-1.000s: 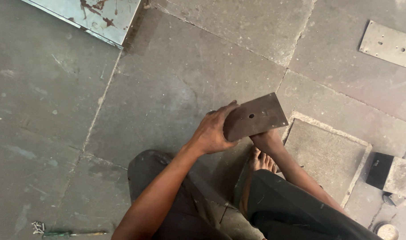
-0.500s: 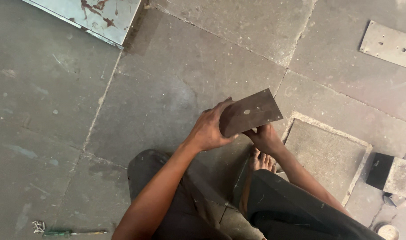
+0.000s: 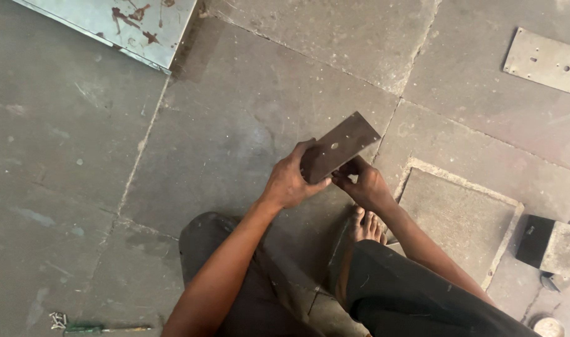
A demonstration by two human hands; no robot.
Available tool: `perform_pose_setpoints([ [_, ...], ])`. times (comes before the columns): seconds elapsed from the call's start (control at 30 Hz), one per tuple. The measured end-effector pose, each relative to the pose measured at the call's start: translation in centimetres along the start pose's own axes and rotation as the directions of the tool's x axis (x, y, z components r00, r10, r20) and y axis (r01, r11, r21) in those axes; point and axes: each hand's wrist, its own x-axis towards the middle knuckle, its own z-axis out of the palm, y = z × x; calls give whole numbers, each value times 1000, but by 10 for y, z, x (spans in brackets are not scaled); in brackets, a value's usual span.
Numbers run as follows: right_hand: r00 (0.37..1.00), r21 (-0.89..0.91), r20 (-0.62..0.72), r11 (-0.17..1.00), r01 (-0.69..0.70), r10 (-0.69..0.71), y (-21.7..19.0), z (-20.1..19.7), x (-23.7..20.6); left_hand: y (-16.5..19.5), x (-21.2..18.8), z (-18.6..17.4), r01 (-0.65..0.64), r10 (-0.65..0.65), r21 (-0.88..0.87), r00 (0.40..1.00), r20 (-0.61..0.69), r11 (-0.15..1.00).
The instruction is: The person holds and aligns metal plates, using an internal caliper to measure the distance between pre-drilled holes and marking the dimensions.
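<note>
Dark steel plate (image 3: pixel 338 147), drilled with small holes, is held above the stone floor (image 3: pixel 235 112), its long axis running from seven to one o'clock. The left hand (image 3: pixel 291 181) clasps its lower end; the right hand (image 3: pixel 363 184) pinches the underside edge.

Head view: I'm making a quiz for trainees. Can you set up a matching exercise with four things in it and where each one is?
Things:
1. dark metal plate
2. light metal plate
3. green screwdriver
4. painted rusty panel

Places:
A. on the floor, bottom left
B. held in both hands
C. top left corner
D. on the floor, top right

Pairs: 1-B, 2-D, 3-A, 4-C. The left hand and the right hand both grip the dark plate.
</note>
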Motion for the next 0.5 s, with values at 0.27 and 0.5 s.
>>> perform_pose_setpoints([
  [0.27,961,296,48,915,-274,272,1,-6,3,-74,13,-36,155,-146,74,982,-123,985],
  [0.5,929,67,69,930,360,-365,-55,40,14,-73,13,-29,320,-251,200,918,-307,926],
])
